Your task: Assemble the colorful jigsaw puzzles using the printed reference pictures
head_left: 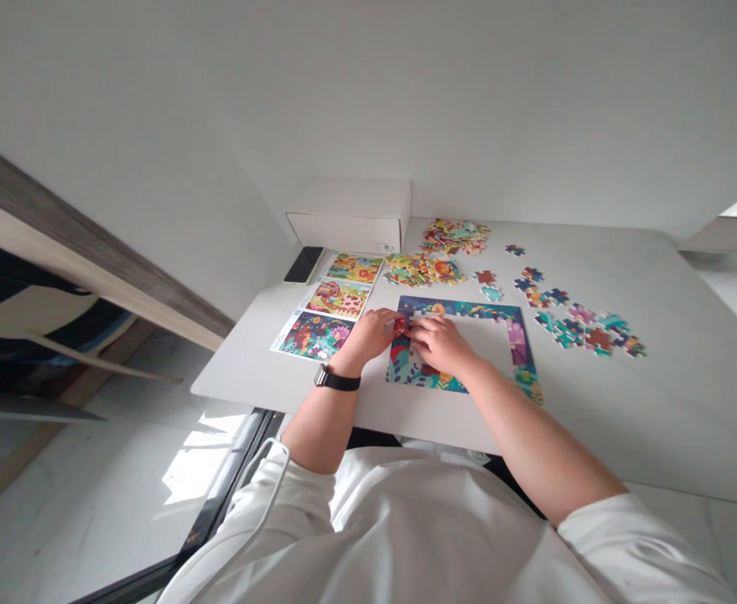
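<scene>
A jigsaw puzzle [487, 309] lies on the white table, its border joined into a dark blue, colourful rectangle around a pale middle. At the left side of this border, my left hand [376, 330] has its fingers curled on a small red puzzle piece [399, 325]. My right hand [440, 342] reaches over the pale middle from the right, fingers bent and tips meeting the same piece. Both hands hide part of the left border. A picture sheet [318, 335] with three printed scenes lies left of the puzzle.
Loose puzzle pieces [598, 339] spread across the right of the table [600, 411]. Yellow pieces [424, 269] and another pile [456, 236] lie behind the puzzle. A white box [346, 230] stands at the back left, with a phone [303, 264] in front of it.
</scene>
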